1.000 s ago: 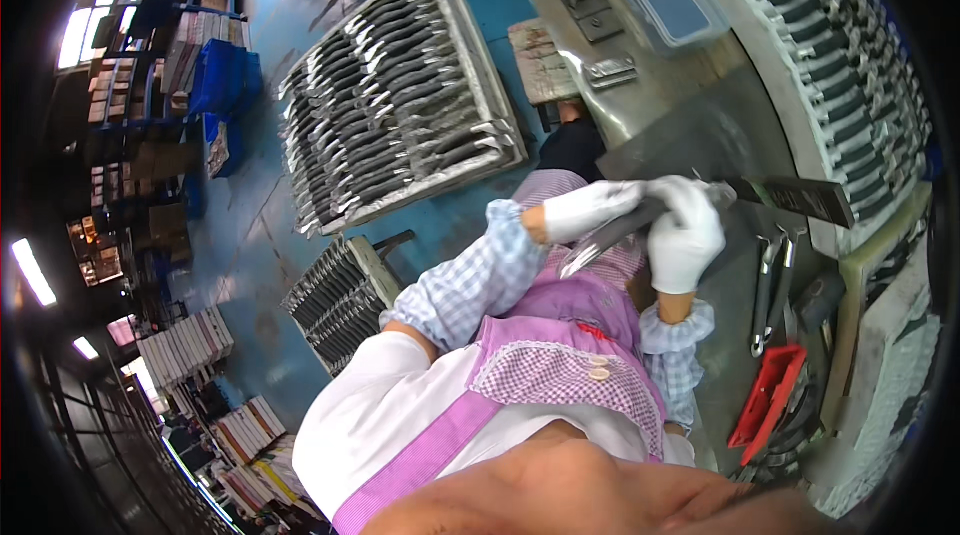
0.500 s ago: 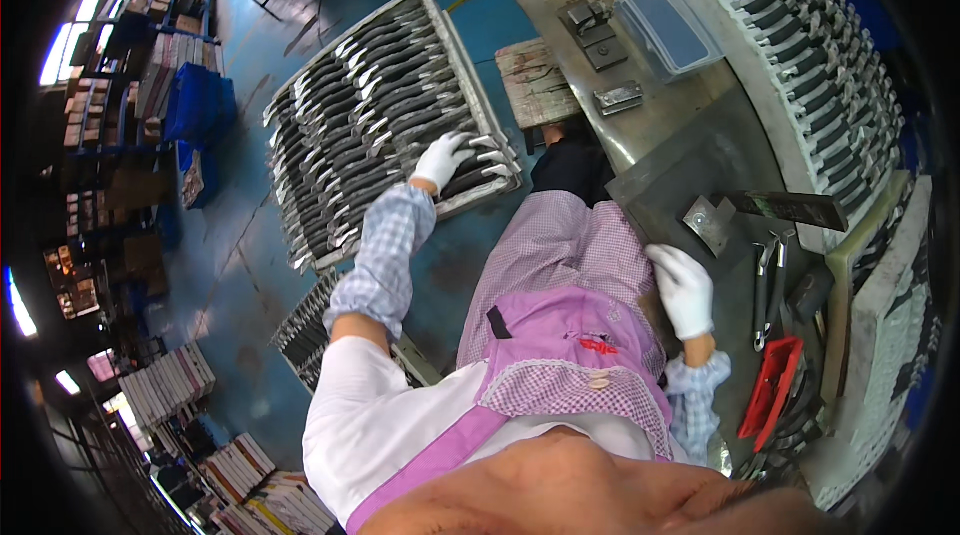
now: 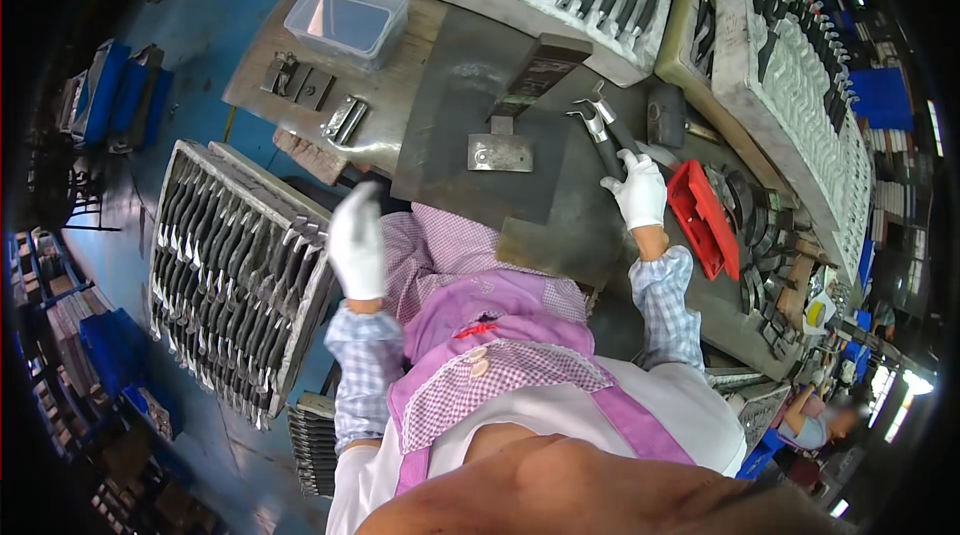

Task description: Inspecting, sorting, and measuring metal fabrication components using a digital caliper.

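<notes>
White-gloved right hand (image 3: 640,195) right at two black-handled, silver-headed metal tools (image 3: 604,147)!
Whether it grasps, can't tell; taking them singly looks surest. White-gloved left hand (image 3: 357,247) blurred, grip unreadable.

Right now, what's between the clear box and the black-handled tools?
In the head view, a dark bar is between the box and tools by your right hand.

Two loose black-handled tools (image 3: 604,149) and one black mallet (image 3: 665,117) at two o'clock, one red tray (image 3: 696,215) at three, one clear plastic box (image 3: 348,23) at eleven.
</notes>
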